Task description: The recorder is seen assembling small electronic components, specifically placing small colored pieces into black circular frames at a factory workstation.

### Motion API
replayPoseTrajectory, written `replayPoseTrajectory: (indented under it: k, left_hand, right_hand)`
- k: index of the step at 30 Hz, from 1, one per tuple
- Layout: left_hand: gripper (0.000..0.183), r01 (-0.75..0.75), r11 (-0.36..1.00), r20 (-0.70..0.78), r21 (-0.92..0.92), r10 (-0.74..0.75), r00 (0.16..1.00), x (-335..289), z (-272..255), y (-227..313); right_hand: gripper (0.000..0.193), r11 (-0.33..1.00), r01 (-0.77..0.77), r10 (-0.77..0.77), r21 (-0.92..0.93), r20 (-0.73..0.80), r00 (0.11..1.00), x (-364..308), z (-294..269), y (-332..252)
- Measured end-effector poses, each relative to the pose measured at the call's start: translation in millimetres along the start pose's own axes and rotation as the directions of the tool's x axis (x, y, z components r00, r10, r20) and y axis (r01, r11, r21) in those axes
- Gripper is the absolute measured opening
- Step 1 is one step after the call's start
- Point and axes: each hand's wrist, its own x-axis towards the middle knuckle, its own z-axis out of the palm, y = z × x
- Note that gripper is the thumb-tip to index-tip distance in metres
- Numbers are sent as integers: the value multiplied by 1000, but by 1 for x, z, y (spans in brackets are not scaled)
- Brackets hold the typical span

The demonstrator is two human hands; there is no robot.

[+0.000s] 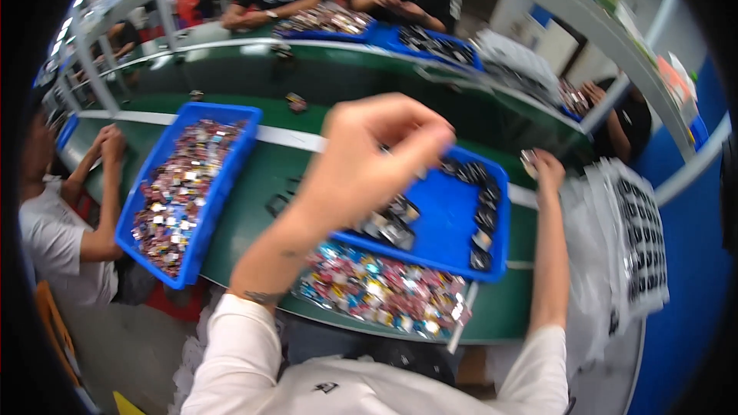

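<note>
The two hands are well apart. The right hand (549, 173) pinches a small pale piece (529, 161) between thumb and fingertips, a grip that presumably leaves most of its face exposed. The left hand (357, 165) is raised above the counter (519, 300), thumb drawn toward the curled fingers; it is blurred, so whether these fingers meet or hold anything cannot be told. The blue tray (446, 223) stands in front of the person, probably so that both hands reach it without leaning. Black parts (486, 207) line its right side, and more lie in its left part, which suggests that the bare middle serves to keep two groups separate. A spread of multicoloured pieces (384, 292) lies along the near side of the tray, likely for short reach. Relative to the hands, the pale piece is in the right hand, beyond the tray's right rim; the black parts lie below and to the right of the left hand, with the right-side row between the two hands. A second blue tray (217, 192) stands farther left.
</note>
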Motion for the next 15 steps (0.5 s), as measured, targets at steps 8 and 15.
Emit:
replayPoseTrajectory:
  k: [8,15]
  left_hand:
    - [12,-189,976,116,106,177,977,-11,12,-5]
    - [12,-269,960,39,82,267,963,-9,6,-7]
  right_hand:
    - [18,915,-289,199,-284,-305,931,49,-79,129]
    - [27,822,-206,1,-531,-359,933,53,-76,143]
